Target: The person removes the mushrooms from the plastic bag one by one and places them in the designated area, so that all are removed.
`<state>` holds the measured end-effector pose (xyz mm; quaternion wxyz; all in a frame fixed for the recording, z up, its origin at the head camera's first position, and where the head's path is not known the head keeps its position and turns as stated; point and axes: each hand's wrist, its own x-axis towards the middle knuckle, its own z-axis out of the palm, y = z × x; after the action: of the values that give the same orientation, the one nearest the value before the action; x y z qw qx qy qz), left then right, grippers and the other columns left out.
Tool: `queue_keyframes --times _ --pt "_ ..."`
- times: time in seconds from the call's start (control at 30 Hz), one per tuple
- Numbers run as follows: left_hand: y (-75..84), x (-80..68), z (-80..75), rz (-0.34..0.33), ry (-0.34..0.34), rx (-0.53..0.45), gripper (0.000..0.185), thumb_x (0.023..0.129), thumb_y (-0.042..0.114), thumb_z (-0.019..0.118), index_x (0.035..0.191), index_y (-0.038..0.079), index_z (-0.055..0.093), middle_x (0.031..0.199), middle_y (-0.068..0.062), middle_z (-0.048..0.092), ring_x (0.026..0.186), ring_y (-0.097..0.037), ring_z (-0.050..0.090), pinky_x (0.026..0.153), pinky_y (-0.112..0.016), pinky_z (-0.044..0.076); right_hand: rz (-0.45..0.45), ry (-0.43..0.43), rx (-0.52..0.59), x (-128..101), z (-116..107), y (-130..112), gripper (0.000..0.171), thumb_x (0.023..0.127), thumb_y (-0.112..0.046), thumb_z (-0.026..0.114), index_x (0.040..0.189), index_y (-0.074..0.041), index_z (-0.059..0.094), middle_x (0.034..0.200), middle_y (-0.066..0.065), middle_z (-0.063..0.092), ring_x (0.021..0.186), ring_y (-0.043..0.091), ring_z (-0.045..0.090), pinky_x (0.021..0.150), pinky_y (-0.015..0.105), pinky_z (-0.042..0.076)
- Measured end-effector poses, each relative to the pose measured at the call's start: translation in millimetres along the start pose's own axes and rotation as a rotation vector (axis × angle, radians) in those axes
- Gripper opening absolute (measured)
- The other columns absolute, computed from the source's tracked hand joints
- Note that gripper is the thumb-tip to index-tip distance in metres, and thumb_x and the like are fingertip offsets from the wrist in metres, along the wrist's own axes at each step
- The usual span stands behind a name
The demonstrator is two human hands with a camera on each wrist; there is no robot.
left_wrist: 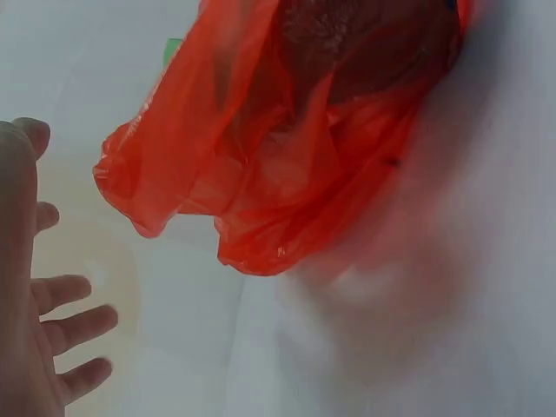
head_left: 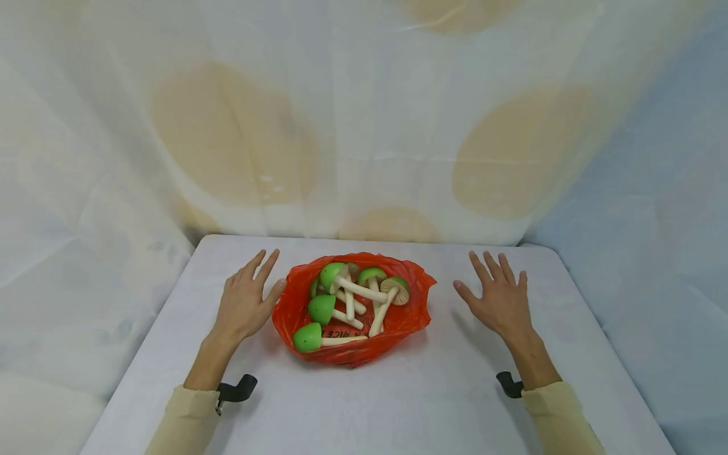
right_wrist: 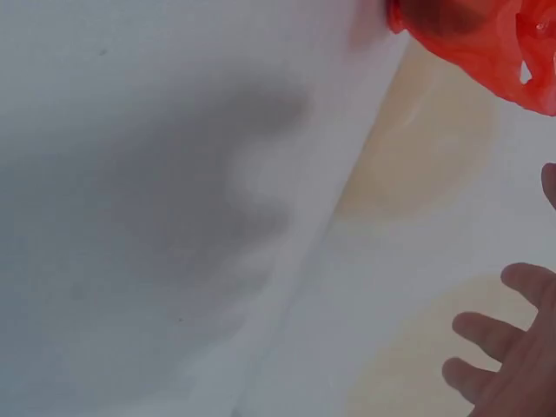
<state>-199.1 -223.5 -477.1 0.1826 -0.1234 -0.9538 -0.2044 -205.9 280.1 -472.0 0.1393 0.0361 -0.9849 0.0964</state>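
Note:
A red plastic bag (head_left: 398,338) lies spread at the middle of the white table, its mouth facing up. Inside it are several toy mushrooms with green caps and pale stems, among them one mushroom (head_left: 308,337) at the near left edge. My left hand (head_left: 244,303) hovers just left of the bag, fingers spread and holding nothing. On the other side, my right hand (head_left: 503,303) is held apart from the bag with its fingers straight and spread. The left wrist view shows the bag's crumpled side (left_wrist: 261,165) close by; the right wrist view catches only its corner (right_wrist: 486,43).
The white table (head_left: 364,411) has rounded far corners. Behind it hangs a pale curtain (head_left: 364,126) with large tan spots, and similar cloth closes off both sides. Dark wrist mounts (head_left: 237,388) sit at the cuffs of the beige sleeves (head_left: 184,420).

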Motion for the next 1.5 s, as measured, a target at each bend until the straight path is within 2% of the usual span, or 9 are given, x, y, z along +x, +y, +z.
queue_keyframes --times 0.2,0.3,0.4,0.57,0.77,1.03,1.2,1.37,1.5 --pt "6.9 -0.9 -1.9 0.011 -0.066 -0.166 0.062 0.101 0.05 0.051 0.158 0.032 0.032 0.154 -0.011 0.043 0.124 -0.036 0.056 0.096 -0.064 0.046 -0.075 0.045 0.17 1.6 -5.0 -8.1 0.076 0.094 -0.055 0.061 0.157 -0.021 0.037 0.155 0.019 0.04 0.143 0.043 0.032 0.109 0.073 0.028" --pt "8.8 -1.5 -1.4 0.003 -0.106 -0.201 0.063 0.1 0.052 0.053 0.157 0.037 0.031 0.149 -0.005 0.048 0.113 -0.029 0.062 0.085 -0.054 0.055 -0.098 0.051 0.292 1.1 -10.8 -15.6 0.07 0.092 -0.049 0.067 0.153 -0.023 0.044 0.15 0.015 0.045 0.137 0.039 0.039 0.104 0.071 0.038" --pt "10.4 -2.5 -1.1 -0.02 -0.137 -0.215 0.065 0.099 0.055 0.053 0.157 0.041 0.029 0.144 -0.002 0.052 0.109 -0.029 0.064 0.078 -0.049 0.056 -0.126 0.062 0.422 0.5 -19.9 -27.9 0.061 0.092 -0.04 0.071 0.147 -0.022 0.051 0.142 0.011 0.052 0.129 0.034 0.046 0.099 0.065 0.046" --pt "13.1 -4.3 -1.3 -0.04 -0.169 -0.252 0.063 0.099 0.052 0.057 0.155 0.034 0.036 0.142 -0.002 0.053 0.114 -0.026 0.062 0.085 -0.053 0.056 -0.226 0.052 0.578 2.8 -33.7 -54.8 0.052 0.093 -0.027 0.073 0.142 -0.023 0.057 0.125 0.004 0.062 0.11 0.023 0.057 0.085 0.05 0.056" --pt "15.9 -3.9 0.2 -0.04 -0.209 -0.316 0.056 0.099 0.047 0.059 0.149 0.027 0.044 0.14 -0.001 0.055 0.119 -0.024 0.058 0.095 -0.054 0.052 -0.328 -0.041 0.686 6.4 -38.1 -81.4 0.046 0.095 -0.026 0.071 0.139 -0.025 0.059 0.113 0.001 0.065 0.097 0.013 0.058 0.076 0.037 0.058" --pt "14.5 -3.2 4.6 -0.031 -0.222 -0.402 0.055 0.099 0.04 0.061 0.149 0.025 0.044 0.145 -0.002 0.051 0.123 -0.026 0.055 0.099 -0.053 0.051 -0.364 -0.198 0.8 10.7 -34.4 -107.1 0.042 0.094 -0.025 0.073 0.134 -0.023 0.062 0.107 0.001 0.065 0.093 0.016 0.06 0.077 0.038 0.057" --pt "12.0 -1.8 7.1 -0.014 -0.255 -0.471 0.053 0.1 0.03 0.062 0.149 0.023 0.044 0.147 -0.004 0.05 0.124 -0.029 0.054 0.098 -0.053 0.052 -0.381 -0.289 0.816 13.3 -25.7 -118.0 0.038 0.094 -0.027 0.073 0.131 -0.023 0.064 0.11 0.001 0.067 0.093 0.017 0.06 0.078 0.036 0.056" --pt "11.1 -1.4 10.5 -0.028 -0.3 -0.487 0.051 0.101 0.026 0.062 0.148 0.028 0.043 0.144 -0.006 0.053 0.12 -0.03 0.059 0.094 -0.052 0.055 -0.385 -0.337 0.823 15.4 -17.1 -126.1 0.035 0.093 -0.025 0.074 0.127 -0.023 0.066 0.109 0.003 0.068 0.091 0.02 0.062 0.075 0.036 0.055" --pt "11.2 -0.8 13.3 -0.032 -0.31 -0.49 0.052 0.101 0.024 0.062 0.148 0.031 0.042 0.142 -0.006 0.055 0.117 -0.03 0.061 0.092 -0.051 0.057 -0.376 -0.363 0.792 16.3 -8.5 -127.3 0.034 0.093 -0.025 0.074 0.126 -0.025 0.066 0.11 0.0 0.067 0.092 0.017 0.062 0.076 0.033 0.056"
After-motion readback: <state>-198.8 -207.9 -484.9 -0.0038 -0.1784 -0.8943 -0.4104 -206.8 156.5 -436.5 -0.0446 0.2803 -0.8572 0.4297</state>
